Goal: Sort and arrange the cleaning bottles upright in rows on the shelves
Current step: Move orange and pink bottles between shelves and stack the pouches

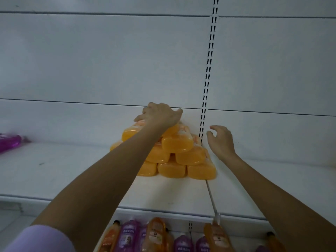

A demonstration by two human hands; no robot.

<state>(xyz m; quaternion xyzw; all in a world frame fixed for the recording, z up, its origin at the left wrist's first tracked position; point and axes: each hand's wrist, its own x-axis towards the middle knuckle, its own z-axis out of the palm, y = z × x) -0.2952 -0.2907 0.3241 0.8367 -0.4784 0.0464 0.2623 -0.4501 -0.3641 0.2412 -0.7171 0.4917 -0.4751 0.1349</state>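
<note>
Landmark: orange bottle stack [174,155]. Nearest, below it on the lower shelf [236,218]: purple and orange bottles [156,233] standing upright. Stack sits on the upper shelf [72,175], bottles lying on their sides, pyramid-style, bases toward camera, so not yet upright rows. Left hand [160,115] lies flat on the top bottle [134,132], likely steadying it. Right hand [221,140], just right of the stack, spread and empty. Far left: purple bottle [9,141] on its side.

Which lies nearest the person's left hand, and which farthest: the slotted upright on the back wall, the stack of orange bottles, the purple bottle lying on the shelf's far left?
1. Stack of orange bottles: under the left hand.
2. Slotted upright: to its right.
3. Purple bottle: far left, lying down.
</note>
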